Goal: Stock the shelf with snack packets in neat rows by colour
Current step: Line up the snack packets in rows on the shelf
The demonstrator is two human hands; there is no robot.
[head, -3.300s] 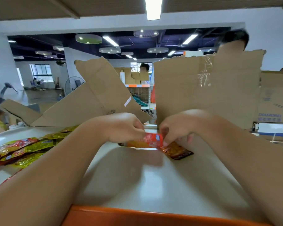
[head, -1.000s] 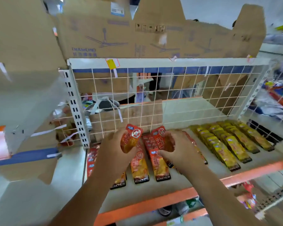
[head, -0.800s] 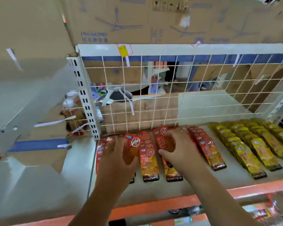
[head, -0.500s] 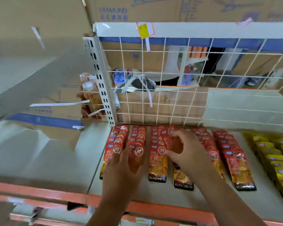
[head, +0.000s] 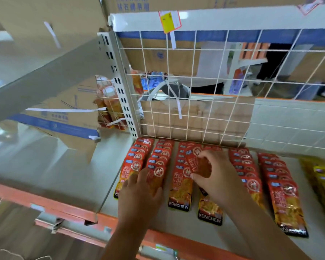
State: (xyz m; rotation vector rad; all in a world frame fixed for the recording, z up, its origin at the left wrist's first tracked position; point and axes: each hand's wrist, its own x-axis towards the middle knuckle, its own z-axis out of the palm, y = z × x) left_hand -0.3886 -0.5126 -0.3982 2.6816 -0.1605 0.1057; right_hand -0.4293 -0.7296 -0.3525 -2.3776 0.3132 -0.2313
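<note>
Head view: red rows point(head: 244, 163) are overlapped, labels shown.
Left hand point(head: 139, 196): fingers flat, left packet point(head: 158, 172) pressed into line.
Right hand point(head: 217, 178): right packet point(head: 195, 160) pinched, tilted, probably for slotting in.

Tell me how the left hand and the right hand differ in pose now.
The left hand lies flat, fingers straight, on the second red row; the right hand has curled fingers. The left hand grips nothing; the right hand pinches a tilted red packet. Both reach over the same shelf.
</note>
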